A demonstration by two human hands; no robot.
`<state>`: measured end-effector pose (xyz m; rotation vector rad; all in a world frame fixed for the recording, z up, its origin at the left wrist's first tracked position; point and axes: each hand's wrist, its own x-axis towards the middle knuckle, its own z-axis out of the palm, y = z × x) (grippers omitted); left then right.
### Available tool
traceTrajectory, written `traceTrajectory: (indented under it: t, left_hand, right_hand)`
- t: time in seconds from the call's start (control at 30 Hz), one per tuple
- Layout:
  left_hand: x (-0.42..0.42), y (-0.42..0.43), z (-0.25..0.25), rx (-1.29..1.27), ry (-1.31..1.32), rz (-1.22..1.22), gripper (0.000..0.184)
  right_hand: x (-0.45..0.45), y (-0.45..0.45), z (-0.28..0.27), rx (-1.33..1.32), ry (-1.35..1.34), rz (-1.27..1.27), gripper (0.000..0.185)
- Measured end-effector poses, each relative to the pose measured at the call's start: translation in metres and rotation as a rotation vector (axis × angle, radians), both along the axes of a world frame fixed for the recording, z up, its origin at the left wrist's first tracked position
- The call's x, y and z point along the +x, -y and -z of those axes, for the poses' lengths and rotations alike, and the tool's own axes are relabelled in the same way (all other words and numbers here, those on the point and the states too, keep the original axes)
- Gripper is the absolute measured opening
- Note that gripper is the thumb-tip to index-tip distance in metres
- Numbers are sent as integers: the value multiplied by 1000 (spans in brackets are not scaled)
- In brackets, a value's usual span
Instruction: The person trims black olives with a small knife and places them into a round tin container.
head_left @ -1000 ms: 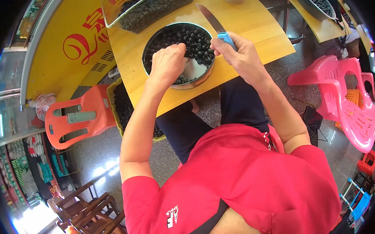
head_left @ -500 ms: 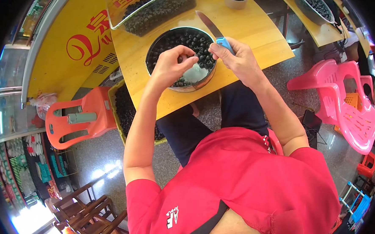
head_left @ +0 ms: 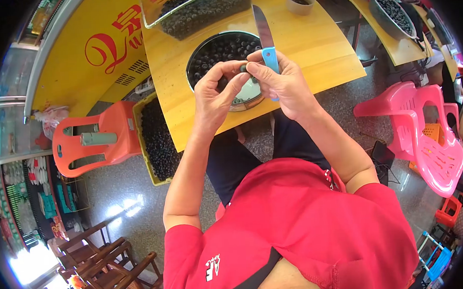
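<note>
Above the near part of a round basin (head_left: 190, 68), my left hand (head_left: 219, 93) pinches a small round dark green fruit (head_left: 243, 68) between thumb and fingertips. My right hand (head_left: 287, 84) is closed round the blue handle of a knife (head_left: 264, 30), its blade pointing up and away from me. The right thumb and fingertips meet the left ones at the fruit; whether they also touch it I cannot tell. Many dark round fruits (head_left: 221, 50) lie in the basin, some with pale ring marks. A pale patch of the basin's bottom shows under my hands.
A clear bin (head_left: 154, 24) of dark fruits and a small cup (head_left: 300, 2) stand on the wooden table (head_left: 326, 61). Below its left side is a yellow crate (head_left: 151, 167) of dark fruits. An orange chair (head_left: 121, 132) stands left, a pink chair (head_left: 402, 107) right.
Both hands have come together over the basin's near side. The knife has turned more upright, and the fruit in my left fingers now shows. The whole view has shifted slightly.
</note>
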<state>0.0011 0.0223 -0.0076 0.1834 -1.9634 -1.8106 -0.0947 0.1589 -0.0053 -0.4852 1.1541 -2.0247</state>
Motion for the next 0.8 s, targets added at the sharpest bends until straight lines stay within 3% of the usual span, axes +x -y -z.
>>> traceTrajectory:
  t: [0.17,0.27,0.47,0.67,0.8]
  left_hand:
    - [6,9,-13,-557,-5,-55,19]
    - [6,3,-16,-573,-27,-97,19]
    - [7,-4,3,-357,-82,-198,12]
    - [12,4,3,-357,-97,-87,14]
    - [17,-6,-4,157,-28,-34,18]
  right_hand:
    - [4,0,-13,143,-158,19,28]
    - [7,2,-13,112,-124,45,27]
    - [3,2,-4,6,38,-70,24]
    - [2,4,-11,81,-115,-69,22]
    - [3,3,-14,57,-101,-95,21]
